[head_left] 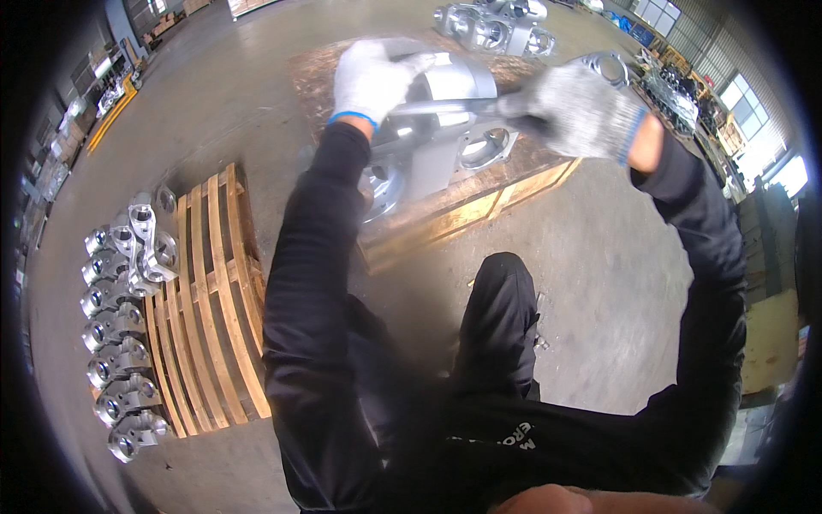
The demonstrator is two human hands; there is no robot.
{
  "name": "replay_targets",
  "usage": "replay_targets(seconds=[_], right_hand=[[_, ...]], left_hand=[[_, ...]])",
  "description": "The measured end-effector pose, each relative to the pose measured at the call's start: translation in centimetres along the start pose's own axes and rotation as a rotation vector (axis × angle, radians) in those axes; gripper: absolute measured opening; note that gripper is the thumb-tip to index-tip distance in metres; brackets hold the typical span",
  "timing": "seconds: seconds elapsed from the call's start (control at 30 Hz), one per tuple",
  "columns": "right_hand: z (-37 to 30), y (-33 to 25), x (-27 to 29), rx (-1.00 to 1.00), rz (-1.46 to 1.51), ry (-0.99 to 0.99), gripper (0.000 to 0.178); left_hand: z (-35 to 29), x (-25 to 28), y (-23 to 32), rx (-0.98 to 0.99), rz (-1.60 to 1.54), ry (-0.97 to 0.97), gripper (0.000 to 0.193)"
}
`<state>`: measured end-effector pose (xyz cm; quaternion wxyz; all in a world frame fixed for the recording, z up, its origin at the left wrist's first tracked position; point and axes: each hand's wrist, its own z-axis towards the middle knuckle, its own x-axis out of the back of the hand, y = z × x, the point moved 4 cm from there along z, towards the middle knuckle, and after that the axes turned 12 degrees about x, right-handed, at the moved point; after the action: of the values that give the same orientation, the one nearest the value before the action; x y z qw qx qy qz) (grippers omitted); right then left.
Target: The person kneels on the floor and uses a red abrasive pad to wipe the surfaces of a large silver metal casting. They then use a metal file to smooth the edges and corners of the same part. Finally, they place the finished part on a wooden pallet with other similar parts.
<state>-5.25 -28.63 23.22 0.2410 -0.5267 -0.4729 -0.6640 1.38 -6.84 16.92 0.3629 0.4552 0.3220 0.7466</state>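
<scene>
My left hand [370, 81], in a white glove with a blue cuff, lies against the upper left of a large silver metal casting [437, 158]. Its fingers reach out over the rounded part, apart from each other. From the right, my right hand [591, 111], in a grey-white glove, is closed around the dark handle of a long flat silver file [441, 107]. The file's blade lies across the casting, its tip close to my left wrist. Motion blurs the right hand. Round bores show in the casting, which rests on a brown wooden board [325, 67].
A wooden pallet [214, 291] stands on the floor at left, with a row of silver castings [116, 330] along its left side. Further castings [497, 30] stand beyond the board, and a ring-shaped metal part [610, 68] lies past my right hand. My knee [505, 291] is below the board's near edge.
</scene>
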Motion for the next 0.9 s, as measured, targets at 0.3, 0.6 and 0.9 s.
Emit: replay_targets(seconds=[0.3,0.6,0.9], right_hand=[[-0.6,0.7,-2.2,0.071,0.009,0.032,0.038],[-1.8,0.3,-2.4,0.156,-0.098,0.19,0.025],[-2.1,2.2,-3.4,0.161,-0.319,0.188,0.043]], left_hand=[[1.2,0.4,-0.6,-0.098,0.041,-0.019,0.034],[1.0,0.8,-1.4,-0.148,0.089,0.041,0.025],[-6.7,5.9,-5.9,-0.21,0.293,0.51,0.02]])
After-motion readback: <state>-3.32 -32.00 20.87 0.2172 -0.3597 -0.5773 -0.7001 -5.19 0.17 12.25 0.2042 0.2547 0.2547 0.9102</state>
